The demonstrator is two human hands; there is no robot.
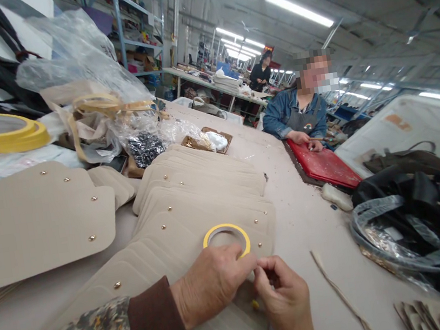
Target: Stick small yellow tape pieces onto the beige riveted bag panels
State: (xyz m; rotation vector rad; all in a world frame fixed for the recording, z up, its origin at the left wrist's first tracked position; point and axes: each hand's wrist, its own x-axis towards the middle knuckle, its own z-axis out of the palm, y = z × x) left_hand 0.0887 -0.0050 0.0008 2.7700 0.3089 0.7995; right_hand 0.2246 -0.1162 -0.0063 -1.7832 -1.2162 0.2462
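My left hand (215, 280), in a camouflage sleeve with a brown cuff, is closed on a roll of yellow tape (224, 226). The roll stands out beyond its fingers, over a fanned stack of beige panels (195, 223) with small metal studs. Close beside it, my right hand (285, 298) is pinched shut, its fingertips meeting those of the left. What lies in that pinch is too small to make out. A small yellow bit (255, 305) shows just below the fingers.
More beige panels (40, 223) lie at left, below larger yellow tape rolls (2, 132) and plastic wrap. Black bags (428, 223) and a thin beige strip (342, 295) are at right. Across the table, a person works on a red board (322, 164).
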